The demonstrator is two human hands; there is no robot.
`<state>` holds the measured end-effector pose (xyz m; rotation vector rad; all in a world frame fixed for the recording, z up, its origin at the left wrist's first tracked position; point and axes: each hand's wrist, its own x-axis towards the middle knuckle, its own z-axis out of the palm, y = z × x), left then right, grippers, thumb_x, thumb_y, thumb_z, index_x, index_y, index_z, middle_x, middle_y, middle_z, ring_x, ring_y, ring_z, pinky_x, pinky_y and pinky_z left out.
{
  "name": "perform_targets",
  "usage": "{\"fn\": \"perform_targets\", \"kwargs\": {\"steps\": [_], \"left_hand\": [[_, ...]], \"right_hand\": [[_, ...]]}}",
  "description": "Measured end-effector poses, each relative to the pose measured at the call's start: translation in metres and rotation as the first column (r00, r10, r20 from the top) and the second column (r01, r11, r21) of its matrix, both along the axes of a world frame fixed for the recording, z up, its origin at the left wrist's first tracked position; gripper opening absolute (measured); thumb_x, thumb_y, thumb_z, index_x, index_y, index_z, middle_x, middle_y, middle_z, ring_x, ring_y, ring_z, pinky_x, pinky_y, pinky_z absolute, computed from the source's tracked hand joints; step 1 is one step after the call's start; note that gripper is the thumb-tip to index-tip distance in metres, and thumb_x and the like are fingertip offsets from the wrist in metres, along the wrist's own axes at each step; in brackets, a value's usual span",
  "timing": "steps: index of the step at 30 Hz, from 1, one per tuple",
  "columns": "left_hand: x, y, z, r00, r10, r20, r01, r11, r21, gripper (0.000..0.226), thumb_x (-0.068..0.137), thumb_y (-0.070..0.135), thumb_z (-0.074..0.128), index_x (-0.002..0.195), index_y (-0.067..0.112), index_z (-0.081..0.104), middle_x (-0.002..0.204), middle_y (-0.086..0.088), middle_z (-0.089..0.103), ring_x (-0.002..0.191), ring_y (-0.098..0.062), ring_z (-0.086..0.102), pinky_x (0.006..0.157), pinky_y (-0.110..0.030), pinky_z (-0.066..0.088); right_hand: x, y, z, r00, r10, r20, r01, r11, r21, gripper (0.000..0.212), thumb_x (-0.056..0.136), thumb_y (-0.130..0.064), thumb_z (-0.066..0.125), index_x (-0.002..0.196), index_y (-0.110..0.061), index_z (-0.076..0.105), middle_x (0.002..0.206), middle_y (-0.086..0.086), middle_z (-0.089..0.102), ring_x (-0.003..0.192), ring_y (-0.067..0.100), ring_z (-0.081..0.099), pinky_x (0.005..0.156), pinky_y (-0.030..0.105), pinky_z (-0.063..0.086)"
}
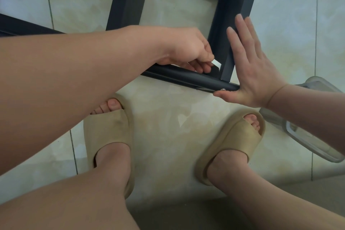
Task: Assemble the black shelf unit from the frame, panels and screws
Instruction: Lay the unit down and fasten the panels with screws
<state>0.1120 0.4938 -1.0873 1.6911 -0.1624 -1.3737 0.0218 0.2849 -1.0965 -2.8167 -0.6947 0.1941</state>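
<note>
Two hands at a corner of the black frame (128, 2) on the tiled floor (168, 117): the left hand (186, 50) pinches a small pale piece (217, 63) in its grip, while the right hand (255, 73), fingers straight, braces the upright (219, 39), best kept square.

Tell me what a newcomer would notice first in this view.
The black frame across the upper middle, dark against the pale tiled floor, draws the eye first. At its near right corner the right hand presses flat against a post while the left hand pinches a small white piece. Below, two beige slippers stand on the tiles.
</note>
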Motion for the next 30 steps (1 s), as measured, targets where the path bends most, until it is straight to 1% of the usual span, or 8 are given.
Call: {"fn": "perform_targets", "kwargs": {"steps": [4,8,13,18,23,26,28,30], "left_hand": [[-0.0005,0.0025,0.0019,0.998,-0.061,0.025,0.061,0.998,-0.003,0.018,0.100,0.014,0.058,0.085,0.015,0.067,0.074,0.004,0.073,0.068,-0.004,0.066,0.062,-0.016,0.051],[-0.0008,0.0040,0.0027,0.991,-0.117,0.057,0.118,0.993,0.000,0.019,0.100,0.012,0.058,0.083,0.015,0.066,0.078,0.003,0.072,0.068,-0.005,0.066,0.066,-0.018,0.053],[-0.0021,0.0039,0.0049,0.974,-0.184,0.134,0.183,0.983,0.023,0.020,0.099,0.013,0.060,0.081,0.018,0.067,0.074,0.007,0.069,0.056,0.004,0.060,0.056,-0.012,0.046],[-0.0021,0.0032,0.0056,0.944,-0.280,0.176,0.272,0.960,0.072,0.019,0.096,0.018,0.064,0.079,0.023,0.069,0.076,0.005,0.067,0.069,-0.009,0.058,0.069,-0.023,0.045],[0.0003,0.0067,0.0020,0.945,-0.252,0.207,0.237,0.967,0.096,0.015,0.089,0.025,0.074,0.075,0.029,0.075,0.068,0.012,0.072,0.060,0.000,0.063,0.064,-0.019,0.046],[0.0033,0.0080,-0.0006,0.944,-0.210,0.254,0.195,0.977,0.083,0.010,0.087,0.024,0.077,0.078,0.029,0.076,0.075,0.009,0.076,0.069,-0.004,0.070,0.074,-0.024,0.056],[0.0049,0.0070,-0.0012,0.924,-0.223,0.310,0.199,0.974,0.110,0.012,0.087,0.025,0.076,0.077,0.031,0.073,0.070,0.019,0.072,0.064,0.005,0.065,0.072,-0.023,0.053],[0.0051,0.0055,-0.0007,0.900,-0.236,0.365,0.197,0.970,0.142,0.013,0.086,0.026,0.075,0.077,0.034,0.072,0.064,0.031,0.065,0.061,0.012,0.059,0.067,-0.018,0.044]], "right_hand": [[0.0000,-0.0002,0.0004,1.000,-0.005,-0.002,0.005,1.000,-0.001,0.119,0.085,-0.082,0.040,0.155,0.010,0.013,0.163,0.032,0.004,0.153,0.046,-0.001,0.126,0.045,0.003],[-0.0001,0.0004,-0.0003,1.000,-0.004,-0.004,0.004,1.000,0.001,0.119,0.085,-0.082,0.041,0.155,0.010,0.014,0.163,0.033,0.004,0.153,0.046,-0.001,0.126,0.045,0.003],[-0.0002,-0.0001,0.0002,1.000,-0.008,-0.010,0.008,1.000,0.003,0.118,0.085,-0.081,0.041,0.155,0.010,0.013,0.163,0.032,0.004,0.153,0.046,-0.001,0.126,0.045,0.003],[-0.0003,-0.0004,0.0001,1.000,-0.012,-0.020,0.012,1.000,-0.002,0.119,0.085,-0.082,0.041,0.156,0.009,0.012,0.163,0.031,0.002,0.153,0.045,-0.002,0.126,0.048,0.007],[-0.0008,-0.0005,-0.0006,1.000,-0.012,-0.020,0.012,1.000,0.001,0.120,0.084,-0.083,0.041,0.156,0.009,0.012,0.164,0.031,0.002,0.153,0.045,-0.003,0.126,0.046,0.005],[-0.0007,-0.0001,-0.0007,1.000,-0.010,-0.013,0.010,1.000,0.005,0.119,0.085,-0.082,0.041,0.156,0.009,0.012,0.163,0.031,0.003,0.153,0.045,-0.002,0.126,0.047,0.005],[-0.0003,-0.0001,-0.0002,1.000,-0.010,-0.011,0.010,1.000,0.005,0.119,0.085,-0.082,0.041,0.156,0.009,0.013,0.163,0.031,0.003,0.153,0.045,-0.002,0.126,0.047,0.005],[-0.0001,-0.0004,-0.0001,1.000,-0.011,-0.014,0.011,1.000,0.001,0.119,0.084,-0.082,0.041,0.156,0.009,0.012,0.163,0.031,0.002,0.153,0.045,-0.002,0.126,0.046,0.004]]}}
